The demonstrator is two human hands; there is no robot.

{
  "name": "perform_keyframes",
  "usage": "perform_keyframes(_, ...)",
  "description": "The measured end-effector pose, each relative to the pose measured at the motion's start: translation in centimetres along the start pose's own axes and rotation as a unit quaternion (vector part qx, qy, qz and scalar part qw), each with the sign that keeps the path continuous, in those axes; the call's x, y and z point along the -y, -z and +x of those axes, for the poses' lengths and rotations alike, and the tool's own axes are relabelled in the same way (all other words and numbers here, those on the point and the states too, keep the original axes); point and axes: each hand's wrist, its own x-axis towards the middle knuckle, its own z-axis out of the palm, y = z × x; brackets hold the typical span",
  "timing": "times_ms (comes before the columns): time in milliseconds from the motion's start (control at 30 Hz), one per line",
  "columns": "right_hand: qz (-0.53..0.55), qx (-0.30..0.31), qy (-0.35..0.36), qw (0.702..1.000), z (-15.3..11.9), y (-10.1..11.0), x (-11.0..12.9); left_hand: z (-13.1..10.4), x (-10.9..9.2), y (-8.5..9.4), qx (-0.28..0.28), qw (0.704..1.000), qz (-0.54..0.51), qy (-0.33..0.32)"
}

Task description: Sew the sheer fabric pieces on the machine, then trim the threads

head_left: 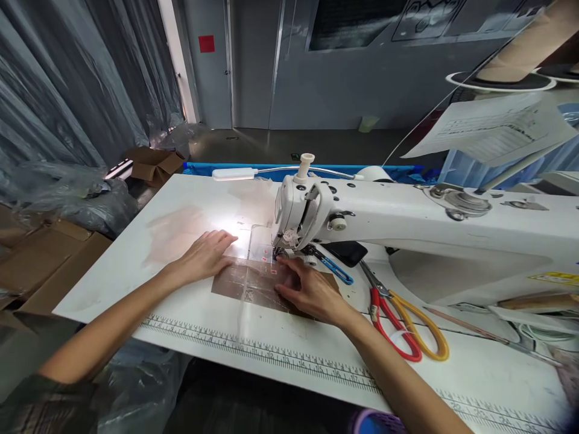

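"Brown sheet (262,292), glossy and creased: where exactly does it lie?"

"On the white sewing table (108,289), just in front of the needle area of the sewing machine (389,214). Its far edge is close to the presser foot (277,254); whether it reaches beneath, I can't tell."

"What's the left hand (205,258) doing?"

"It rests palm down, fingers stretched out together on the bright tabletop left of the needle, thumb at the sheet's far left corner. I see nothing pinched in it."

"And the right hand (312,289)?"

"It lies across the right part of the sheet. Thumb and forefinger are spread, a clear gap between them, with the forefinger's tip near the presser foot. Not a closed grip, more a light touch from above. The sheet's right end shows beyond the knuckles."

"What sits close by?"

"Blue-handled thread snips (335,269) lie under the machine's arm, beside a flat black object (347,253). Nearer the right forearm are scissors (383,293) with one red loop and one yellow. A printed ruler scale (262,353) runs along the near edge of the table."

"Anything above or behind?"

"A white stick lamp (234,174) sticks out left of the machine head. Upper right, a beige thread cone (529,45) stands over a sheet of printed paper (493,129). Off to the left, an open cardboard box (54,256) stands beside the table."
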Motion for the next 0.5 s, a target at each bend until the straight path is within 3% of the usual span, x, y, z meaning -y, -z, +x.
perform_keyframes(67,0.004,-0.022,-0.011,1.000,0.1,-0.4,-0.1,1.6,-0.1,-0.3,-0.003,0.999,0.030,-0.043)
perform_keyframes(167,0.011,-0.077,-0.030,0.997,-0.1,-1.4,-0.3,4.4,-0.4,-1.3,0.008,0.998,0.022,-0.052)
perform_keyframes(300,-0.067,-0.114,-0.042,0.990,-0.2,-1.9,-1.0,8.5,-0.3,-3.5,0.048,0.994,0.021,-0.091)
perform_keyframes(400,-0.033,-0.139,-0.060,0.988,-0.1,-0.7,-1.8,11.0,0.3,-4.7,0.063,0.988,0.010,-0.138)
perform_keyframes(500,0.013,-0.148,-0.060,0.987,-0.9,1.1,-2.6,12.0,0.7,-4.9,0.064,0.984,-0.016,-0.165)
